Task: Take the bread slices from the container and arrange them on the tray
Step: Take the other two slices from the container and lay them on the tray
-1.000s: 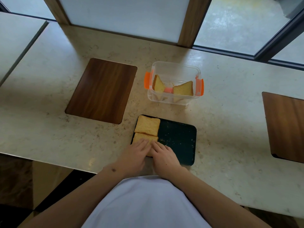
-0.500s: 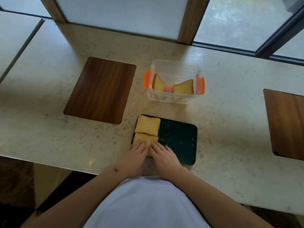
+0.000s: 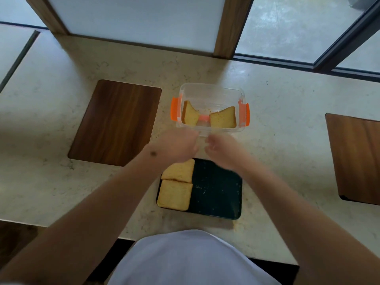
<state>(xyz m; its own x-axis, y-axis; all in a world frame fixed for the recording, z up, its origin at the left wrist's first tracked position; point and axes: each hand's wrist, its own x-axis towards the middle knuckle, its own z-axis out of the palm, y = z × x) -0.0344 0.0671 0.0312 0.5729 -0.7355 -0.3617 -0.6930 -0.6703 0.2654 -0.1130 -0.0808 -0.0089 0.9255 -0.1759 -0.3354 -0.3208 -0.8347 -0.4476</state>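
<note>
A clear plastic container (image 3: 211,87) with orange latches stands on the counter. Inside it, one bread slice (image 3: 189,116) leans at the left and another bread slice (image 3: 223,119) leans at the right. In front of it lies a dark tray (image 3: 218,192). Two slices fill the tray's left side: a far slice (image 3: 181,170) and a near slice (image 3: 174,195). My left hand (image 3: 176,146) and my right hand (image 3: 221,148) hover side by side between tray and container, blurred, fingers loosely curled, holding nothing.
A wooden board (image 3: 116,122) lies left of the container and another wooden board (image 3: 357,159) sits at the right edge. The pale stone counter (image 3: 287,140) ends at a window frame behind and at its near edge by my body.
Both hands have lifted off the near slice on the tray and moved forward to the container's front wall. The camera view has shifted closer.
</note>
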